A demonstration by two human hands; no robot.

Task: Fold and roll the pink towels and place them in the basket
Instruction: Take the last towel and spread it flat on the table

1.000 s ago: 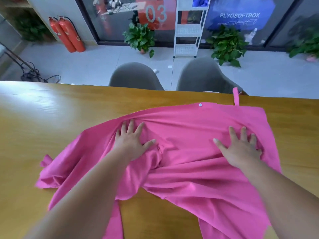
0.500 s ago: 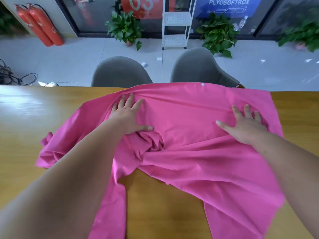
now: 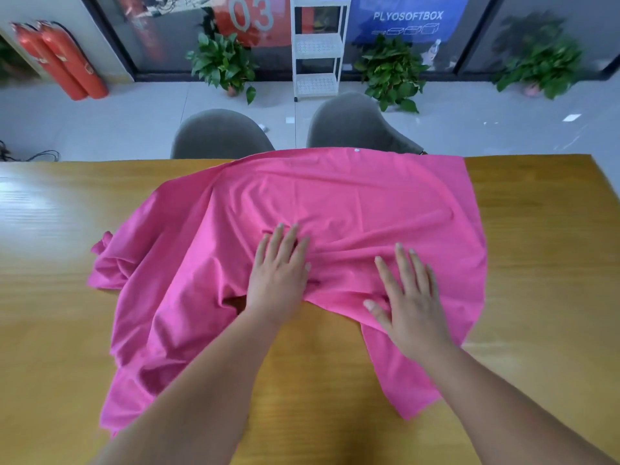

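Left grip (image 3: 278, 280) and right grip (image 3: 411, 307) press flat and wide on the pink towel (image 3: 335, 196), holding nothing. It looks thin, limp and light, likely to slide on the table (image 3: 60, 297), and best pinched at its corners.

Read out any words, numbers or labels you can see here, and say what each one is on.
"03": white digits on the red panel behind the glass.
"PLYOSOFTBOX": white letters on the blue poster, above small box drawings.
On the fire extinguishers: any label is too blurred to read.
On the pink towel and the table: no text.
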